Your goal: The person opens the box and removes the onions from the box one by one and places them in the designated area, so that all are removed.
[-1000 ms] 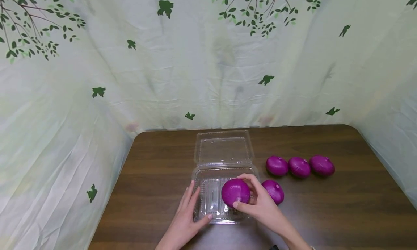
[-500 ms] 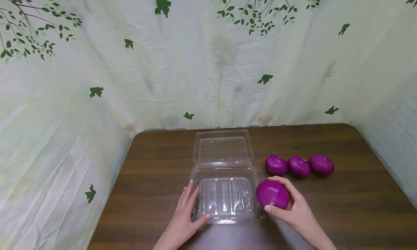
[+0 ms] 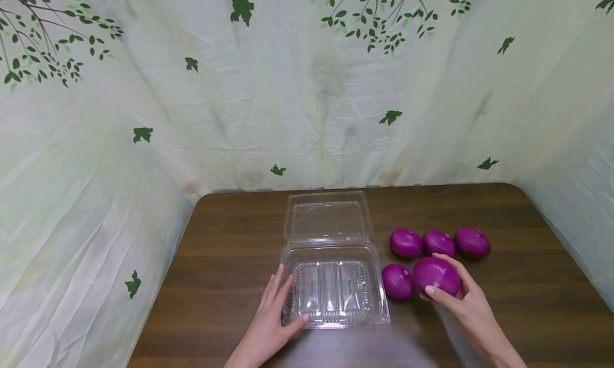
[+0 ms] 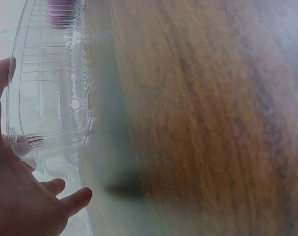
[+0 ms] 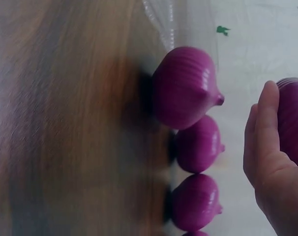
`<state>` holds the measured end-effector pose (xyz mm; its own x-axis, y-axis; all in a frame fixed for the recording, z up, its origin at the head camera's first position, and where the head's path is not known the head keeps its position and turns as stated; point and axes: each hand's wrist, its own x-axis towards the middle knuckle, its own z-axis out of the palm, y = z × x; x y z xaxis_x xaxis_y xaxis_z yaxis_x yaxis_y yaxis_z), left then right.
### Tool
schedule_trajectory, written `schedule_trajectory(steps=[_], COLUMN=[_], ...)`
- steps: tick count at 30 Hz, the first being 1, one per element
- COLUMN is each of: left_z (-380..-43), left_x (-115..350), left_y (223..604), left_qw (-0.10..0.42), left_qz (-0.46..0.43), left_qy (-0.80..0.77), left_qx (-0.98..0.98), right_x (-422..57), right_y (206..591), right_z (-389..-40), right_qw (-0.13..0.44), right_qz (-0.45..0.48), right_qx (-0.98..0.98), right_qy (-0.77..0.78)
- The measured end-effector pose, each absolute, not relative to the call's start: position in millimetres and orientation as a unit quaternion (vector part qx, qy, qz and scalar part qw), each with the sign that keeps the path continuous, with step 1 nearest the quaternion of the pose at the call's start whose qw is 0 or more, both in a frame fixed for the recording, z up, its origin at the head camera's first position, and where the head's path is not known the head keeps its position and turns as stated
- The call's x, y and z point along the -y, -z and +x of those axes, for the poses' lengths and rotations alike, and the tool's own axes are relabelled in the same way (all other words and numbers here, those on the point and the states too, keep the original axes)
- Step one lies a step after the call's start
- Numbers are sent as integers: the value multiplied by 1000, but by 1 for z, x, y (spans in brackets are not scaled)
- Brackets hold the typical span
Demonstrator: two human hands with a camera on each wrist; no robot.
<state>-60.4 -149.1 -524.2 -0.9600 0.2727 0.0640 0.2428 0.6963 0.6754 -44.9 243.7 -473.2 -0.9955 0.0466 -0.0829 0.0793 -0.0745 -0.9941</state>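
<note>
My right hand [image 3: 467,309] holds a purple onion [image 3: 436,275] with the thumb on its near side and fingers round the back. Just left of it another purple onion [image 3: 397,281] sits on the table, beside a clear plastic clamshell container [image 3: 336,322] with its lid laid back. My left hand [image 3: 271,320] touches the container's left side, fingers fairly straight and the thumb at the front left corner. From the left wrist, the container wall [image 4: 45,78] shows between thumb and fingers. In the right wrist view the held onion [image 5: 292,123] is partly cut off by the frame edge.
Three more purple onions, the middle one [image 3: 438,242] among them, stand in a row behind the held one. The lid [image 3: 330,218] lies flat toward the table's back edge. A leaf-patterned cloth [image 3: 307,90] hangs behind the brown wooden table [image 3: 230,250].
My right hand has carried the onion rightward from over the container to beyond its right side, uncovering the onion next to the container. My left hand stays at the container.
</note>
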Motion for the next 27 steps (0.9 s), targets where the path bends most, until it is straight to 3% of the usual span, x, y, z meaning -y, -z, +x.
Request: schedule_trajectory(steps=[11,14,21,27], left_z=[-60,-60,-60,-60], left_x=[149,150,149,149], left_y=[524,524,524,524], left_qw=[21,20,21,23], left_qz=[141,141,138,140], left_qy=[-364,-366,-365,-366], left_qx=[-921,-920,-921,-920], right_x=[-272,-275,-275,-279], right_y=[488,490,496,506], right_z=[-47,-46,-44,-48], right_qw=[85,74,24,-1], right_qz=[-128,-98,69,51], right_qx=[-423,-474,-729,-888], right_qy=[893,872,681,457])
